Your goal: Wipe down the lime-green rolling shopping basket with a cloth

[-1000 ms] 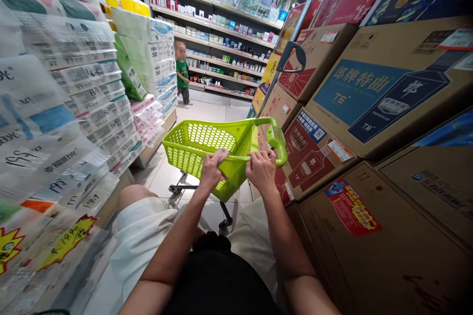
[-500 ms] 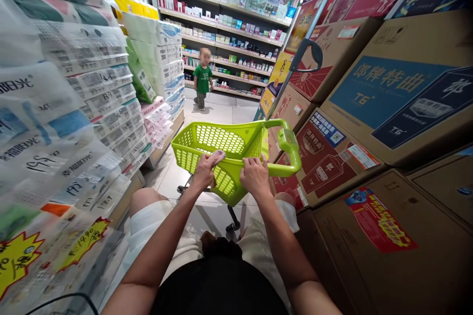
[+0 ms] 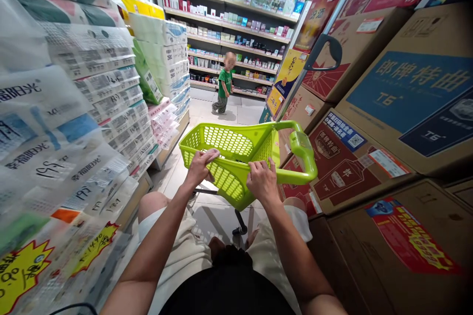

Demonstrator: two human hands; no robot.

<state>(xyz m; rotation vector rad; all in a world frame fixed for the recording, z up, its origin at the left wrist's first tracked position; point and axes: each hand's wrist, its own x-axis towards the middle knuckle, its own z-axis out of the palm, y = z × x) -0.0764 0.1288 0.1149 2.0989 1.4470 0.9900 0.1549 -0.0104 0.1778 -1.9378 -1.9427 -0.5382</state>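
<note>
A lime-green plastic shopping cart [image 3: 232, 194] with perforated sides stands crosswise in front of my knees, its handle pointing right. My left hand [image 3: 198, 170] is closed at the near rim, pinching a small pale cloth [image 3: 212, 154] that lies against the rim. Further right along the same rim, my right hand [image 3: 261, 179] grips the cart beside the handle's base, fingers hooked over the edge. The bottom of the basket is partly hidden by its near wall and my hands.
Wrapped paper packs [image 3: 111, 78] are stacked on the left. Cardboard cartons [image 3: 410, 93] rise on the right, with a grey trolley handle [image 3: 328, 54] leaning before them. A small child in a green shirt [image 3: 225, 82] stands ahead, near the goods shelves [image 3: 229, 24].
The view has swung slightly left, so the cart and cartons sit further right. My left hand has slid a little left along the rim. The child has stepped to the right.
</note>
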